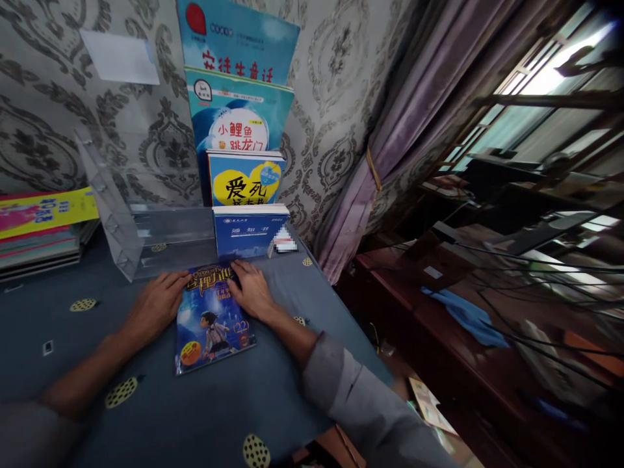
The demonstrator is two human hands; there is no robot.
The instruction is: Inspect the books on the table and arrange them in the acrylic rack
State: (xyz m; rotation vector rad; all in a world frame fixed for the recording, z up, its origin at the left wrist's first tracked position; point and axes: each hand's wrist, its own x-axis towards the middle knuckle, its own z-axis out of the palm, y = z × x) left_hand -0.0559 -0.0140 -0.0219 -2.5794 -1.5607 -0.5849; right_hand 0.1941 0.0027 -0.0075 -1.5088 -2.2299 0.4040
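A blue comic-style book (209, 325) with a cartoon child and the number 22 on its cover lies face up on the blue tablecloth. My left hand (158, 300) is at its upper left edge, fingers closed against the corner. On the other side, my right hand (254, 294) grips the upper right edge, the thumb over the cover and the fingers near the top. Just beyond the book stands a clear acrylic tiered rack (170, 227). Its right column holds a blue booklet (244, 237), a yellow-and-blue book (246, 182), a teal book (238, 117) and a taller blue book (238, 42).
A stack of books (43, 237) topped by a yellow-and-pink one lies at the left. Patterned wallpaper (336, 71) backs the table. A tied purple curtain (358, 188) hangs beyond its right edge, near a dark red desk (390, 273) with cables and a blue cloth (465, 318).
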